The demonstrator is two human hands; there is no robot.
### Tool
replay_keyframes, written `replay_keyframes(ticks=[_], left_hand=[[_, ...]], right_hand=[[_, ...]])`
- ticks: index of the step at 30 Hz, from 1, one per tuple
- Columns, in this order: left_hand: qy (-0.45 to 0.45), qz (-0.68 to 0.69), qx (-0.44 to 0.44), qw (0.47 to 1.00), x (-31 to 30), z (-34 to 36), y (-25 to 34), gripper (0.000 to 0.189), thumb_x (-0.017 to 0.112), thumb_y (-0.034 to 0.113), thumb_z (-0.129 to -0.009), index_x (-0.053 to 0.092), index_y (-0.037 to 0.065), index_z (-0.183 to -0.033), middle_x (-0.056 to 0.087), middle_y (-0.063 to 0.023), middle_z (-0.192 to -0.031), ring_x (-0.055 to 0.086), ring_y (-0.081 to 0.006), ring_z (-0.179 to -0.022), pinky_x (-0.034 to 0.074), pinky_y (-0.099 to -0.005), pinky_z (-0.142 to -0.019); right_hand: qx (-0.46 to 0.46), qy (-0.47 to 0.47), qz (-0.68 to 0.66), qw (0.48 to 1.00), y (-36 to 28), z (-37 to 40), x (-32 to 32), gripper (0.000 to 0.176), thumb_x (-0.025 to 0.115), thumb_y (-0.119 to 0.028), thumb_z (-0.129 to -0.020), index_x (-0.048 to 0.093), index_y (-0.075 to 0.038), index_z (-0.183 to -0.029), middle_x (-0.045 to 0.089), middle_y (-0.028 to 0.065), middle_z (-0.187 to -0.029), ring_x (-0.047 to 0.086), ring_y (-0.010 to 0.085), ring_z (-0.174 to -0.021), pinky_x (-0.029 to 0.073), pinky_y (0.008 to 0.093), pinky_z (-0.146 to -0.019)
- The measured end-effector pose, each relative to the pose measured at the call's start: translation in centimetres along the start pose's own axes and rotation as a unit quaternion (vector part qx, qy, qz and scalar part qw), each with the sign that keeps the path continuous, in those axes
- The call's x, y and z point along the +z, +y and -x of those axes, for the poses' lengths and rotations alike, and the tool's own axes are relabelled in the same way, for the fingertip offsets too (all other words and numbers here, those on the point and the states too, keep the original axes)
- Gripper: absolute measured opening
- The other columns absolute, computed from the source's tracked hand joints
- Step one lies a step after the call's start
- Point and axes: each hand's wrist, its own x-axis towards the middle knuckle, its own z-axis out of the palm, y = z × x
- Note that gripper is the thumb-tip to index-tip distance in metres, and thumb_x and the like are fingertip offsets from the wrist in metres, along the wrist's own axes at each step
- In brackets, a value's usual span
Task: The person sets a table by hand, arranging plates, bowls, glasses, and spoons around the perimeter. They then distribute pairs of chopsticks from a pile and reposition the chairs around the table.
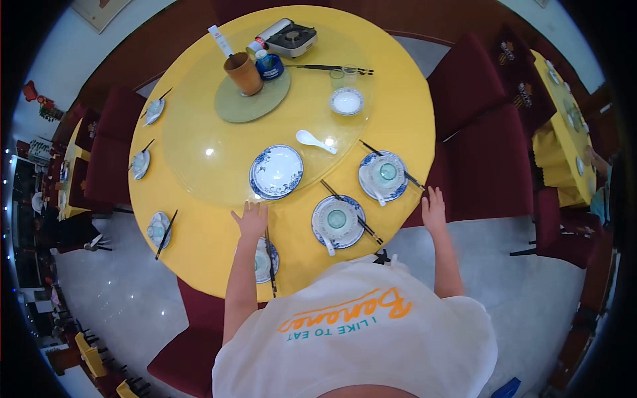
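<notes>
My left hand (252, 220) is open over the yellow tablecloth, fingers spread, just below a stack of blue-patterned plates (276, 172) at the turntable's edge. My left forearm partly hides a place setting (273, 260) with chopsticks. At the table's right edge, my right hand (434, 211) has its fingers stretched out, fingertips right by the end of a pair of black chopsticks (414, 180). Those chopsticks cross a blue-rimmed plate (402, 191) bearing a bowl, a glass cup (385, 172) and a spoon. Between my hands lies a similar setting (318, 233) with its own chopsticks (370, 231).
On the glass turntable (199, 132) are a white spoon (316, 141), small bowls (347, 101), glasses (337, 79), loose chopsticks (325, 67), a brown holder (243, 74) and a portable stove (292, 38). More settings (141, 164) line the left side. Dark red chairs (481, 159) surround the table.
</notes>
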Motion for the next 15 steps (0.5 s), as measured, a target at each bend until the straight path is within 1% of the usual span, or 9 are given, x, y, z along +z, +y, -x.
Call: replay_keyframes(ticks=[5,7,9,10,11,12,13,14,15], left_hand=[[-0.036,-0.050,0.034,0.997,-0.4,-0.4,2.5,0.053,0.028,0.042,-0.087,0.051,0.001,-0.111,0.047,-0.0165,-0.119,0.033,-0.0262,-0.120,0.011,-0.0580,-0.097],[-0.034,-0.054,0.040,0.997,0.1,-0.6,3.2,0.055,0.027,0.043,-0.087,0.051,0.000,-0.111,0.047,-0.0176,-0.119,0.034,-0.0265,-0.120,0.012,-0.0549,-0.098],[-0.022,-0.049,0.049,0.997,1.0,-0.7,3.8,0.056,0.026,0.043,-0.087,0.051,0.000,-0.111,0.046,-0.0188,-0.119,0.034,-0.0266,-0.119,0.013,-0.0520,-0.099],[-0.028,-0.047,0.055,0.997,0.9,-0.7,4.3,0.055,0.027,0.043,-0.087,0.051,0.000,-0.111,0.047,-0.0194,-0.118,0.035,-0.0267,-0.119,0.014,-0.0516,-0.099],[-0.035,-0.044,0.062,0.996,0.6,-0.6,4.9,0.055,0.027,0.043,-0.086,0.051,0.000,-0.111,0.047,-0.0200,-0.117,0.035,-0.0269,-0.119,0.015,-0.0512,-0.099],[-0.041,-0.042,0.069,0.996,0.4,-0.5,5.3,0.054,0.028,0.043,-0.086,0.051,0.001,-0.111,0.048,-0.0205,-0.116,0.035,-0.0270,-0.118,0.017,-0.0508,-0.099],[-0.047,-0.031,0.075,0.996,0.2,-0.4,5.7,0.053,0.029,0.043,-0.086,0.052,0.001,-0.110,0.048,-0.0210,-0.115,0.036,-0.0274,-0.117,0.019,-0.0504,-0.098],[-0.050,-0.018,0.082,0.995,-0.1,-0.3,6.2,0.053,0.030,0.043,-0.086,0.052,0.002,-0.109,0.049,-0.0214,-0.114,0.037,-0.0278,-0.117,0.021,-0.0500,-0.097],[-0.051,-0.002,0.089,0.995,-0.1,-0.6,6.8,0.052,0.031,0.043,-0.085,0.053,0.002,-0.109,0.050,-0.0219,-0.113,0.038,-0.0281,-0.116,0.023,-0.0496,-0.097]], right_hand=[[0.040,0.021,-0.013,0.999,3.4,2.7,0.0,0.043,0.040,-0.025,-0.086,0.038,-0.002,-0.122,0.029,0.0274,-0.128,0.026,0.0391,-0.121,0.023,0.0439,-0.098],[0.114,0.071,-0.048,0.990,7.0,4.9,1.2,0.041,0.040,-0.024,-0.087,0.041,0.000,-0.119,0.030,0.0296,-0.126,0.029,0.0403,-0.118,0.024,0.0411,-0.099],[0.209,0.024,0.023,0.977,10.9,8.2,1.8,0.041,0.038,-0.025,-0.087,0.041,0.002,-0.118,0.033,0.0281,-0.125,0.030,0.0410,-0.117,0.025,0.0423,-0.098],[0.224,-0.046,0.084,0.970,15.7,10.2,3.5,0.044,0.037,-0.028,-0.087,0.041,0.003,-0.117,0.036,0.0264,-0.123,0.029,0.0407,-0.118,0.024,0.0434,-0.098],[0.308,-0.046,0.058,0.949,15.2,12.6,2.5,0.046,0.037,-0.030,-0.086,0.043,0.004,-0.116,0.040,0.0253,-0.121,0.032,0.0413,-0.116,0.025,0.0435,-0.098],[0.318,-0.137,0.101,0.933,15.9,14.9,1.7,0.044,0.038,-0.029,-0.085,0.044,0.004,-0.115,0.044,0.0252,-0.117,0.039,0.0410,-0.110,0.029,0.0439,-0.096],[0.454,-0.068,0.060,0.887,15.6,17.1,2.2,0.032,0.037,-0.018,-0.084,0.053,-0.001,-0.106,0.052,0.0223,-0.108,0.048,0.0345,-0.103,0.035,0.0423,-0.090],[0.505,-0.057,0.043,0.860,16.1,19.0,2.7,0.032,0.037,-0.019,-0.084,0.053,-0.001,-0.106,0.052,0.0222,-0.108,0.048,0.0345,-0.103,0.035,0.0423,-0.090],[0.526,-0.070,0.025,0.847,16.2,21.1,3.2,0.032,0.036,-0.019,-0.084,0.053,-0.001,-0.106,0.052,0.0222,-0.108,0.048,0.0345,-0.103,0.035,0.0423,-0.090]])
